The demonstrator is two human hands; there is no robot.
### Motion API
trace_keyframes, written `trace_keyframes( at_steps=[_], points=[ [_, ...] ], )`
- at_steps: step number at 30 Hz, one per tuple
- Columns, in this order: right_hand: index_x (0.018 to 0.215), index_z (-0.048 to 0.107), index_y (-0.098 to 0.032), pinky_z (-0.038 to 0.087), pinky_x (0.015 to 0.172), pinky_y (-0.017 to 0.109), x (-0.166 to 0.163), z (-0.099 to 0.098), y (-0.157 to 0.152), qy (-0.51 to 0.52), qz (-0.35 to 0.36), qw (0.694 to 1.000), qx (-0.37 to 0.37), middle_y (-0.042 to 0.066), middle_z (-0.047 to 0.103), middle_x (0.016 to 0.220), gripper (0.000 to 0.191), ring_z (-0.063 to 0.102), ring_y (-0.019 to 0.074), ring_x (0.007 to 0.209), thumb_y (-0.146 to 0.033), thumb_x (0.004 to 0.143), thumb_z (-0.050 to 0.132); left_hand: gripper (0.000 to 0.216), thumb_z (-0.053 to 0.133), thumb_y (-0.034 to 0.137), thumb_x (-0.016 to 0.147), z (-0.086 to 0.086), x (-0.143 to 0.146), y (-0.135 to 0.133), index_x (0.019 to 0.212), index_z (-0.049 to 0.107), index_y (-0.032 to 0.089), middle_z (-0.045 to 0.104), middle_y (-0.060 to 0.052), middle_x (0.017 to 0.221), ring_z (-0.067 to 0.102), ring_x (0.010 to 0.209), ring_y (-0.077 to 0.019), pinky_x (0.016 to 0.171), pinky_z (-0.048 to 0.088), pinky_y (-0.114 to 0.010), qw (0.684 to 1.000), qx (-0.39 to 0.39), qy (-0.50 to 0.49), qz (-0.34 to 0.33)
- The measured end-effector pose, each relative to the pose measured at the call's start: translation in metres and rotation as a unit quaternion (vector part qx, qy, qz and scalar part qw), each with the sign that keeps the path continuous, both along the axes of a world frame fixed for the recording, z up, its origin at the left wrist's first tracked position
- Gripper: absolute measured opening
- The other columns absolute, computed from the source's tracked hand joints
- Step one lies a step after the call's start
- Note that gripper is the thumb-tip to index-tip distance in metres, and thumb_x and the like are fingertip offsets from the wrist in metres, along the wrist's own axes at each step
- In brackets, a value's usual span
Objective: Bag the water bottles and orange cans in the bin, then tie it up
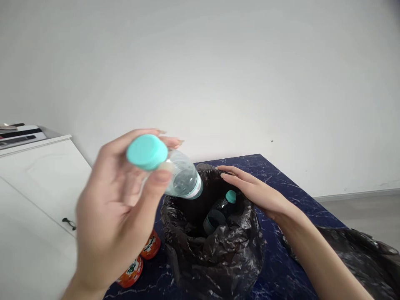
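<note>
My left hand (115,204) is closed round the neck of a clear plastic bottle (183,175) with a turquoise cap. The bottle is tilted, its base hanging over the mouth of a bin lined with a black plastic bag (215,258). Inside the bag leans a second plastic bottle (215,218), also turquoise-capped. My right hand (242,181) rests on the bag's far right rim, fingers stretched out over the edge. Whatever lies deeper in the bag is hidden in shadow.
Two orange cans (130,275) stand left of the bin, partly behind my left hand. The table (271,175) has a dark blue marbled top. More black plastic (362,254) lies at the right. A white cabinet (34,208) stands at the left, below a pale wall (200,75).
</note>
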State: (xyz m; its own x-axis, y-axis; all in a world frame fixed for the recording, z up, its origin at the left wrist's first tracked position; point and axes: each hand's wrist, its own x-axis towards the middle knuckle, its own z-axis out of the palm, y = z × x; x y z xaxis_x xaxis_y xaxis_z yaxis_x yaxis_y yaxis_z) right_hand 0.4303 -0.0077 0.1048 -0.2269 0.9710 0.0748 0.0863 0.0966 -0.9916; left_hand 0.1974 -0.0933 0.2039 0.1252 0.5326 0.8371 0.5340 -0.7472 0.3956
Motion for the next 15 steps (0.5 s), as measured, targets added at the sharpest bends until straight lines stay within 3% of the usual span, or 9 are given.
trace_keyframes(
  at_steps=[5,10,15],
  points=[
    [0.148,0.067,-0.037,0.030,0.134,0.054,-0.001,0.000,0.003,0.016,0.007,1.000,0.018,-0.001,0.060,0.162,0.053,0.043,0.0338,0.159,-0.062,0.100,0.064,0.033,0.069,0.045,0.107,-0.002,0.018,0.020,0.138,0.066,0.035,0.077,-0.001,0.131,0.073,0.129,-0.0250,0.110,0.066,-0.042,0.988,-0.120,0.049,-0.082],
    [0.149,0.065,-0.032,0.034,0.131,0.053,-0.003,0.003,0.003,0.021,0.012,0.999,0.028,0.004,0.064,0.157,0.056,0.049,0.0348,0.153,-0.060,0.100,0.064,0.038,0.064,0.053,0.108,-0.015,0.021,0.031,0.143,0.064,0.041,0.073,0.002,0.144,0.070,0.136,-0.0246,0.112,0.064,-0.038,0.947,-0.274,0.139,-0.097],
    [0.148,0.066,-0.033,0.036,0.130,0.054,-0.003,0.006,0.001,0.019,0.007,1.000,0.014,0.004,0.063,0.158,0.053,0.048,0.0346,0.154,-0.057,0.101,0.063,0.044,0.057,0.054,0.111,-0.027,0.020,0.037,0.153,0.054,0.042,0.073,-0.001,0.142,0.073,0.130,-0.0274,0.107,0.066,-0.043,0.918,-0.336,0.180,-0.108]
  ],
)
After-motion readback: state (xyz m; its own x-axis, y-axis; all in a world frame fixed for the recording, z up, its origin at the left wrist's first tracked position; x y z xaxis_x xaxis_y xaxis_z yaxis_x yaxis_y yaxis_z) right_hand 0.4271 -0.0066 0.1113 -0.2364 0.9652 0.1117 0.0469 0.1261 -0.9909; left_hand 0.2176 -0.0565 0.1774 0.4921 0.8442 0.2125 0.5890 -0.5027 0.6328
